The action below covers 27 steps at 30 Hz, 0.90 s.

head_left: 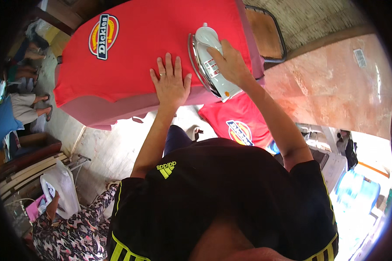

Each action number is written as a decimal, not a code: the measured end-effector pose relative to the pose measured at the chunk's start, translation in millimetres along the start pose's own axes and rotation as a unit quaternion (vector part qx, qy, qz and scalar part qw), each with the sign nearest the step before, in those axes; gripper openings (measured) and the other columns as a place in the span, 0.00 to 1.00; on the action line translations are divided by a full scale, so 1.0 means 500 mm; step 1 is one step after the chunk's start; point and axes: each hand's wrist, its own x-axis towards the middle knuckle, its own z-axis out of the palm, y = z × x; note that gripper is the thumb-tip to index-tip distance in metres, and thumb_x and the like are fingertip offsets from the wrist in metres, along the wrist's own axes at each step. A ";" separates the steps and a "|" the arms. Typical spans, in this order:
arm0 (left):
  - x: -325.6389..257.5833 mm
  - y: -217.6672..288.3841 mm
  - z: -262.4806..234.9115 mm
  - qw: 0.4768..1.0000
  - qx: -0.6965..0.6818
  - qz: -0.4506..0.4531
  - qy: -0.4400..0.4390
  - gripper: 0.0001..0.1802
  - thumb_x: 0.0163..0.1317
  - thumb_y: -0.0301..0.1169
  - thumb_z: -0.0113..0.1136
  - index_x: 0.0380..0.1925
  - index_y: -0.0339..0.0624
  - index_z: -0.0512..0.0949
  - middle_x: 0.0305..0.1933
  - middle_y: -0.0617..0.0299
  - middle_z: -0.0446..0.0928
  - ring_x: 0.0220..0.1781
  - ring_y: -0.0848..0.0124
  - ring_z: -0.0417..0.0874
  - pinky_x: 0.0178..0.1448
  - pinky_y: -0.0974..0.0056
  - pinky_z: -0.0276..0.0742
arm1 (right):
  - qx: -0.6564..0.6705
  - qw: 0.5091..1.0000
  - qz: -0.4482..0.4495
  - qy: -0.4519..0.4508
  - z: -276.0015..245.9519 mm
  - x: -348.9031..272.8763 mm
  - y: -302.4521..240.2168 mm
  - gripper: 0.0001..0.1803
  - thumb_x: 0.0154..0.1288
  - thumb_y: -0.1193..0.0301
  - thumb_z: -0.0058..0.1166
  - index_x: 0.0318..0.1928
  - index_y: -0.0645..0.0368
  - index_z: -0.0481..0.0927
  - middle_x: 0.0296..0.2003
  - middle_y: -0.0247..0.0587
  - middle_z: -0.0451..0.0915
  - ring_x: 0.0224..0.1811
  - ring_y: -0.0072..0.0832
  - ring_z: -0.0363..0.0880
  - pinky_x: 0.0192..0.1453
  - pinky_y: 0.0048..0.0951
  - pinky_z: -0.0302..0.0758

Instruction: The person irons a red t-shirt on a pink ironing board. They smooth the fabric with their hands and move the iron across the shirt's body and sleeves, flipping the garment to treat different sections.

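Observation:
Spread over a padded board is a red shirt (139,48) with a printed emblem near its far left. My left hand (170,85) lies flat on it, fingers apart, a ring on one finger. To its right, my right hand (231,63) is wrapped round the handle of a white and silver clothes iron (211,65). The iron's long metal edge faces left and it rests on the red cloth near the board's right side. Its soleplate is hidden. A mauve cover (113,111) shows along the board's near edge.
A second red cloth (237,117) with a similar emblem hangs or lies below the board's near right. A chair (265,32) stands at far right beside a reddish panel (335,82). Other people sit at left; one in a patterned garment (74,235) is at lower left.

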 end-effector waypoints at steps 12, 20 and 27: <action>0.013 -0.018 -0.021 0.999 -0.045 0.001 -0.025 0.37 0.67 0.51 0.52 0.72 0.47 0.61 0.79 0.50 0.50 0.78 0.44 0.51 0.70 0.29 0.51 | 0.040 0.998 0.039 -0.017 0.052 0.453 -0.088 0.26 0.67 0.50 0.51 0.43 0.66 0.73 0.30 0.51 0.79 0.25 0.34 0.81 0.30 0.36 0.77; 0.205 -0.380 0.000 0.988 0.083 -0.126 0.016 0.37 0.70 0.59 0.42 0.72 0.50 0.63 0.79 0.50 0.53 0.80 0.43 0.48 0.74 0.29 0.44 | 0.085 0.989 0.063 -0.099 0.137 0.393 -0.188 0.30 0.69 0.51 0.49 0.51 0.71 0.71 0.36 0.55 0.81 0.27 0.37 0.84 0.32 0.37 0.81; 0.259 -0.508 -0.013 0.983 0.073 -0.167 0.012 0.34 0.71 0.60 0.39 0.72 0.61 0.63 0.79 0.54 0.54 0.80 0.45 0.49 0.74 0.27 0.42 | 0.123 0.990 -0.043 -0.059 0.285 0.477 -0.246 0.24 0.71 0.54 0.48 0.44 0.68 0.67 0.21 0.39 0.71 0.17 0.24 0.71 0.23 0.31 0.70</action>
